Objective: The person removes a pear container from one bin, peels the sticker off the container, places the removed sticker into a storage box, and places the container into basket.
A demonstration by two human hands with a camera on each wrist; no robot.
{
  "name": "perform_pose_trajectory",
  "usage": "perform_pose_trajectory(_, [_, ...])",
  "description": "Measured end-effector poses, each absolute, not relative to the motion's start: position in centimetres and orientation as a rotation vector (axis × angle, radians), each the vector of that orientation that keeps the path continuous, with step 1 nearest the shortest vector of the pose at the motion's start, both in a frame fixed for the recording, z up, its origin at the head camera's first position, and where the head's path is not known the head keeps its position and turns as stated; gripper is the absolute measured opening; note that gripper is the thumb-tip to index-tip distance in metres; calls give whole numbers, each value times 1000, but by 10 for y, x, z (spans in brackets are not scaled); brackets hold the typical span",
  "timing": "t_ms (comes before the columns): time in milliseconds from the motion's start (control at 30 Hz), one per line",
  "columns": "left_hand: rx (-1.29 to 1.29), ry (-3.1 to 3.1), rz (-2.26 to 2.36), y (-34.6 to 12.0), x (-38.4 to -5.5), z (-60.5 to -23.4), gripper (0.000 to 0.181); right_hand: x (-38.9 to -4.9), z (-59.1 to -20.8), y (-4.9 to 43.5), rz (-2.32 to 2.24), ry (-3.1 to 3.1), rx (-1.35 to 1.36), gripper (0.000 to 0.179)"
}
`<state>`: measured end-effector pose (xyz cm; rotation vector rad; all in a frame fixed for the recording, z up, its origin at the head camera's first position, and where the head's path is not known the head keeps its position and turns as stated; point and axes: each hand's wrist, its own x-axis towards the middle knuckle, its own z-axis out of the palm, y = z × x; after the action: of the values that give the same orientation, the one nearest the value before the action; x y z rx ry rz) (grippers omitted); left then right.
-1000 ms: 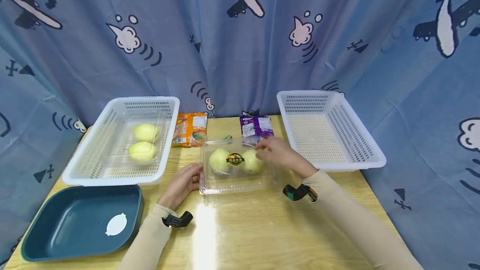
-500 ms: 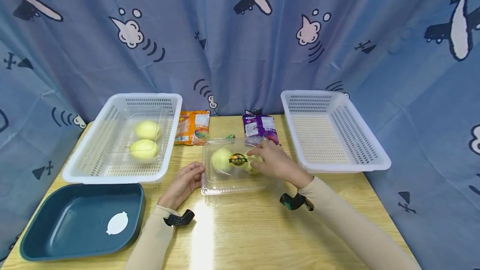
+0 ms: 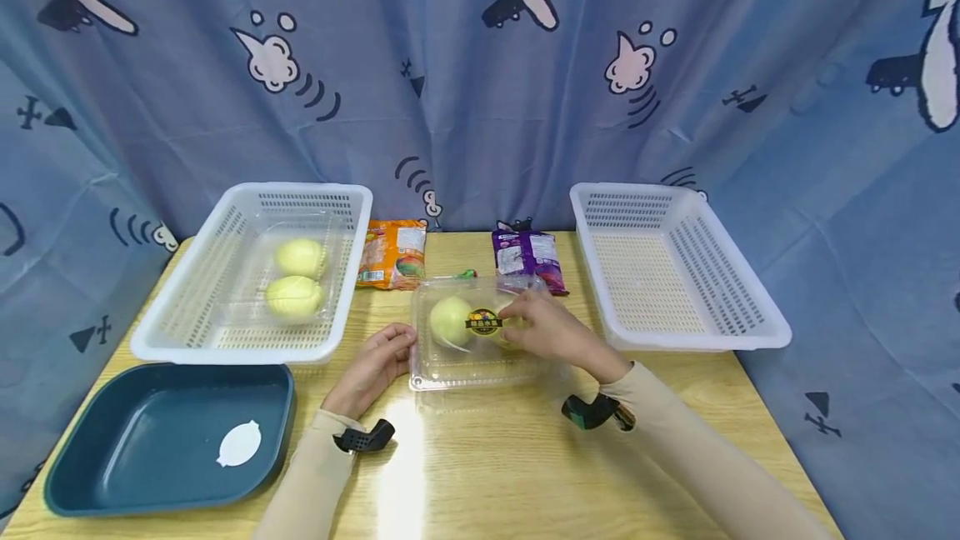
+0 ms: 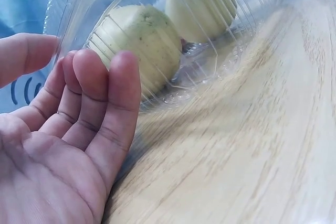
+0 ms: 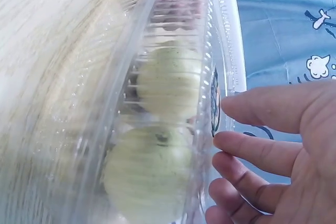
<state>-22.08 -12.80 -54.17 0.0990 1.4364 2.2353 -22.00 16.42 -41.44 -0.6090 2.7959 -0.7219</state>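
Note:
A clear plastic clamshell box (image 3: 457, 369) with two round pale yellow-green fruits (image 3: 451, 322) lies on the table in the head view. A black oval sticker (image 3: 482, 322) with gold lettering is on its lid. My right hand (image 3: 551, 333) is over the lid's right half, its fingertips at the sticker's right edge. The right wrist view shows its thumb and forefinger (image 5: 257, 148) slightly apart there. At the box's left end, my left hand (image 3: 372, 369) rests its bent fingers (image 4: 123, 85) against the side, thumb at the edge.
A white basket (image 3: 348, 273) at left holds another clear box with two yellow fruits. Below it, a dark blue tray (image 3: 150, 448) holds a round white piece (image 3: 239, 443). An orange packet (image 3: 393, 255) and a purple packet (image 3: 528, 258) lie behind. Another white basket (image 3: 667, 290) stands right.
My right hand has moved left across the lid, from over the right fruit to the sticker's edge. My left hand stays at the box's left side. The head view has shifted slightly.

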Motion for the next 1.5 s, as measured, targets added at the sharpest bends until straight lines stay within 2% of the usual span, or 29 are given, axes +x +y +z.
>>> perform_pose_trajectory(833, [93, 1434, 2236, -127, -224, -542, 9, -229, -414, 161, -1174, 2491, -303, 33])
perform_pose_trajectory(1133, [93, 1433, 2234, -129, -223, -541, 11, -236, -416, 155, -1242, 2443, -241, 43])
perform_pose_trajectory(1500, [133, 1431, 2242, -128, -223, -542, 12, -236, -417, 151, -1179, 2495, -193, 34])
